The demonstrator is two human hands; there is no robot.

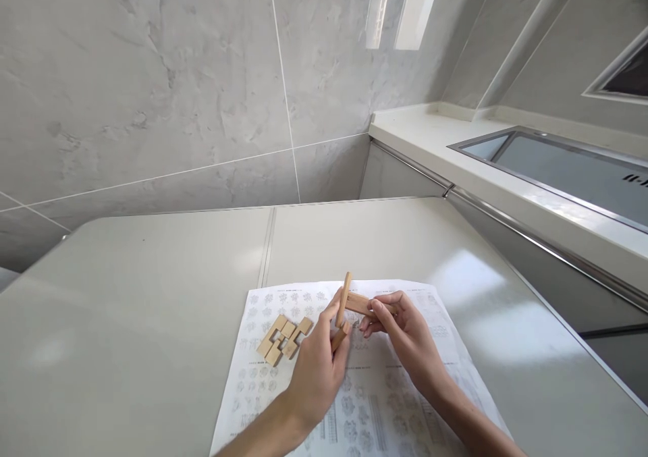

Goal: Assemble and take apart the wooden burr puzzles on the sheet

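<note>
Just above the printed sheet, my left hand (318,366) is closed around wooden burr puzzle pieces. One upright wooden stick (345,293) sticks up from its fingers, and the end of another wooden piece (340,336) shows by the thumb. My right hand (408,332) pinches a crosswise wooden puzzle piece (358,304), whose left end meets the upright stick. Fingers hide part of the joint, so I cannot tell how far the pieces interlock. Left of my left hand, several notched wooden pieces (277,334) lie close together on the paper.
The large paper sheet (435,376), printed with puzzle diagrams, lies on a pale, glossy table (152,308) with a seam across it. Behind stands a grey tiled wall (202,72). A white counter (410,129) with a metal-framed glass panel (567,167) runs along the right.
</note>
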